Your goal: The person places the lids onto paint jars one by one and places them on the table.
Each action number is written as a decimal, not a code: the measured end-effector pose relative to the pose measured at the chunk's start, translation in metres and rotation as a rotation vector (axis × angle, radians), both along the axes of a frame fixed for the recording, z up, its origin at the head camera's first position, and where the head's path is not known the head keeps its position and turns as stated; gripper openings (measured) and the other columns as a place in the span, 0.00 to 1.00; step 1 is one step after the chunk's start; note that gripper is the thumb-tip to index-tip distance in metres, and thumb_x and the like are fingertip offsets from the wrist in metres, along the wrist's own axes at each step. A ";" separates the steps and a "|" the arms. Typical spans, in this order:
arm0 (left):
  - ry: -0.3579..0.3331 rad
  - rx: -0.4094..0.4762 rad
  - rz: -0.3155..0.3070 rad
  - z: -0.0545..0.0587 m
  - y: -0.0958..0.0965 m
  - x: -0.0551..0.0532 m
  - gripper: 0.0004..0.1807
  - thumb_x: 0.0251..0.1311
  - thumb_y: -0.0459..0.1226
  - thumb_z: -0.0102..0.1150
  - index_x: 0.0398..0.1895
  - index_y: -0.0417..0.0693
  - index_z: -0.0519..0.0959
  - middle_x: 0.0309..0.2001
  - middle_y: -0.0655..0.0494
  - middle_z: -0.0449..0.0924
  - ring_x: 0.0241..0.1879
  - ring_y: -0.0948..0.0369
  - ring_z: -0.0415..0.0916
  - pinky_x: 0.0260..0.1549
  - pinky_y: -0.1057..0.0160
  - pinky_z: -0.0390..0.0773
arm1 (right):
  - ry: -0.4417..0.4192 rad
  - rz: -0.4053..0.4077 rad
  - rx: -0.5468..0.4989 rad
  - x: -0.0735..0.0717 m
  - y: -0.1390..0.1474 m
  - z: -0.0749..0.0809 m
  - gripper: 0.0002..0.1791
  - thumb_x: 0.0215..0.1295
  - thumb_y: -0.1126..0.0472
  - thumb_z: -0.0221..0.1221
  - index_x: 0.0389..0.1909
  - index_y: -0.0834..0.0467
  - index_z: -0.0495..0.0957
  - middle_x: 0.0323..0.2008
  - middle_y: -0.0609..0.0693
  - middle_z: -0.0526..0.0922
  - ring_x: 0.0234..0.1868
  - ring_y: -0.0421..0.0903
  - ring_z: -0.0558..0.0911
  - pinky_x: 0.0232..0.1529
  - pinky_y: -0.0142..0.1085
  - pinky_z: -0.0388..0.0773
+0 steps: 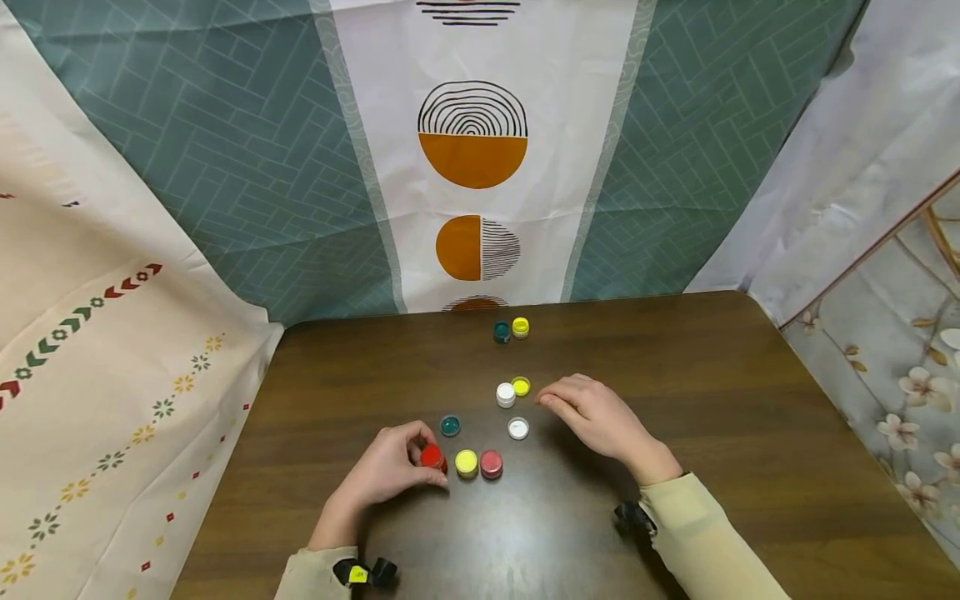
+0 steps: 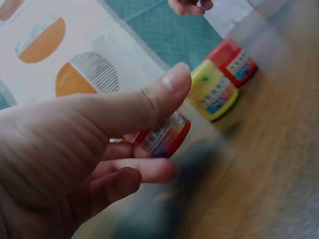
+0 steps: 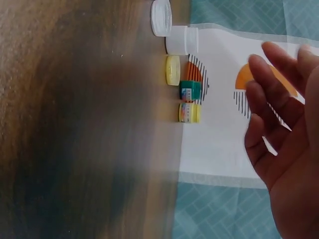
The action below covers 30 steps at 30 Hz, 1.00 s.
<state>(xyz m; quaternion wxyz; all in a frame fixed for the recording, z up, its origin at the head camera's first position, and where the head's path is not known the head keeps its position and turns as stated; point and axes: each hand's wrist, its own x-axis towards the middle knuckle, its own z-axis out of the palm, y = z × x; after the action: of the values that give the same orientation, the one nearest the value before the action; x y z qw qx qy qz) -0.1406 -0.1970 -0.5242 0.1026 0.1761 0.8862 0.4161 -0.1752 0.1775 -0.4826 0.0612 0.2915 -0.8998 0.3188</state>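
While the left hand [image 1: 386, 471] grips a red pot [image 1: 431, 456], the work looks unfinished

As far as I can judge, the white lid [image 1: 518, 428], yellow lid [image 1: 521, 386] and green lid [image 1: 450, 426] lie loose, not yet on any pot; which pots are covered, I cannot tell well. Thumb and fingers curl round the red pot, near the front of the table [image 1: 750, 467]. From it, the near yellow pot [image 1: 467, 464] and pinkish-red pot [image 1: 491, 464] stand at three o'clock, the white pot [image 1: 506, 394] at two, the green pot [image 1: 502, 332] and far yellow pot [image 1: 521, 327] at one. The right hand [image 1: 596, 417], its fingers loosely bent, holds nothing. Pots are short, seemingly of plastic; some carry printed labels [image 2: 215, 99]. Lids are shallow discs, and the table is brown, wood-grained, slightly shiny.
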 end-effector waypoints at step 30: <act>0.012 -0.064 -0.074 -0.007 0.005 -0.002 0.22 0.50 0.37 0.87 0.46 0.56 0.84 0.36 0.62 0.77 0.31 0.63 0.75 0.30 0.65 0.78 | -0.068 0.048 0.020 -0.002 0.002 -0.005 0.10 0.80 0.52 0.62 0.50 0.48 0.89 0.46 0.38 0.89 0.48 0.39 0.87 0.53 0.45 0.84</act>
<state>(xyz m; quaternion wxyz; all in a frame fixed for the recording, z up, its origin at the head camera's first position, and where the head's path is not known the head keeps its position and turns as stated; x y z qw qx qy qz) -0.1425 -0.1923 -0.5308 0.1183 0.2080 0.8924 0.3825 -0.1767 0.1796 -0.4881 0.0200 0.3026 -0.8974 0.3206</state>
